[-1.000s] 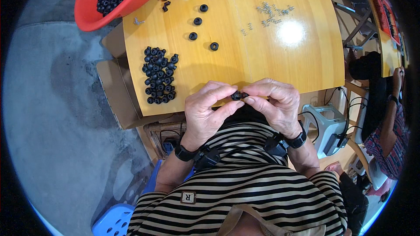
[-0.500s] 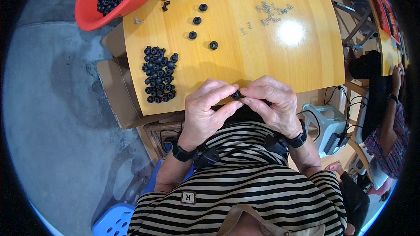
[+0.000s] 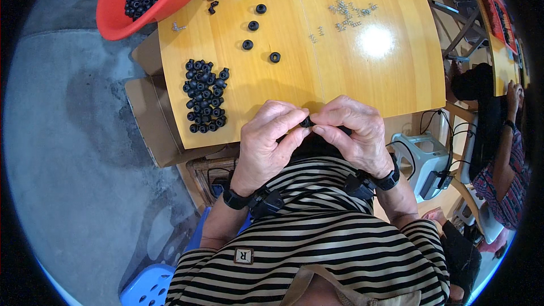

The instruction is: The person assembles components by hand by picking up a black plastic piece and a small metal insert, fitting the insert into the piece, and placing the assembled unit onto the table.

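My left hand (image 3: 272, 133) and my right hand (image 3: 354, 136) meet at the table's near edge. Between their fingertips is a small round black cord lock (image 3: 306, 122), partly covered by the fingers. Thumb and forefinger of each hand are pinched on it from either side. To the left of my hands lies a cluster of similar black cord locks (image 3: 205, 96), many with a short stem sticking out. Farther off, several loose black ring-like bodies (image 3: 275, 57) are spread over the wooden table (image 3: 294, 88). Small metal springs (image 3: 347, 14) lie in a loose pile toward the far right.
A red basin (image 3: 116, 25) full of black pieces stands at the far left. Cardboard boxes (image 3: 144, 110) sit beside the table. A pale plastic stool (image 3: 422, 158) with cables is on the right, where another person's arm (image 3: 504, 141) shows. A blue stool (image 3: 148, 286) is lower left.
My hands stay pinched together on the black cord lock, with only a slight shift of the fingers. The pieces on the table keep their places; the whole view has moved slightly.
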`<state>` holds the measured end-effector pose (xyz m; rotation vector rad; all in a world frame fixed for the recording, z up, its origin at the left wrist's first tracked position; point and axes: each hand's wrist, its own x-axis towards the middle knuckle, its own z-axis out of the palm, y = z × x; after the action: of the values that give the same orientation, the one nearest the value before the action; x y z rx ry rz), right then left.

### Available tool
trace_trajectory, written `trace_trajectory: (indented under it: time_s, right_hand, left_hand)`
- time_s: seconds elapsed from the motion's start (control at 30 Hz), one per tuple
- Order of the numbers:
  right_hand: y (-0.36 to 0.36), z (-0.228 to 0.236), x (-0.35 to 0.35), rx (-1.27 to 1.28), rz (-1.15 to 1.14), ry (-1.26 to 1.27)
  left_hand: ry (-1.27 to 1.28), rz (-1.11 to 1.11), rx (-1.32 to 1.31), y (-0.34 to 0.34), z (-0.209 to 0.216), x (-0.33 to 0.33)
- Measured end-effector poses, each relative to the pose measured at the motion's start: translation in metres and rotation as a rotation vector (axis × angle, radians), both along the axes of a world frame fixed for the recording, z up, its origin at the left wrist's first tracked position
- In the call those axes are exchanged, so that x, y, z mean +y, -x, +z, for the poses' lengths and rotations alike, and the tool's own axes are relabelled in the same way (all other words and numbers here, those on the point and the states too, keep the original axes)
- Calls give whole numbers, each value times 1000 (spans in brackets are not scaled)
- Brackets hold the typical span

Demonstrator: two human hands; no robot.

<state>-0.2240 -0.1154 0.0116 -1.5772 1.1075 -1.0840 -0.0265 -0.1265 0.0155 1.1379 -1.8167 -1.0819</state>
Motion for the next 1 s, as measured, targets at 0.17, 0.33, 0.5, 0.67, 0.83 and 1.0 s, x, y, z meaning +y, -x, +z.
trace_trajectory:
  time_s: [0.17, 0.33, 0.5, 0.67, 0.83, 1.0]
  right_hand:
    - [0, -4, -2, 40, -7, 18]
    - [10, -13, -6, -705, 83, -746]
    - [16, -10, -14, -696, 223, -878]
    - [11, -16, -11, -826, 307, -868]
    - [-16, -26, 4, -959, 117, -793]
    - [-21, -17, 0, -751, 42, -720]
  left_hand:
    - [27, -8, -10, 3, -4, 2]
    - [25, 0, 118, 9, -5, 1]
    - [142, -56, 140, 11, -2, -4]
    - [188, -39, 78, 12, 5, -4]
    - [136, -21, 145, 11, 0, 1]
    - [106, 8, 145, 8, 0, 2]
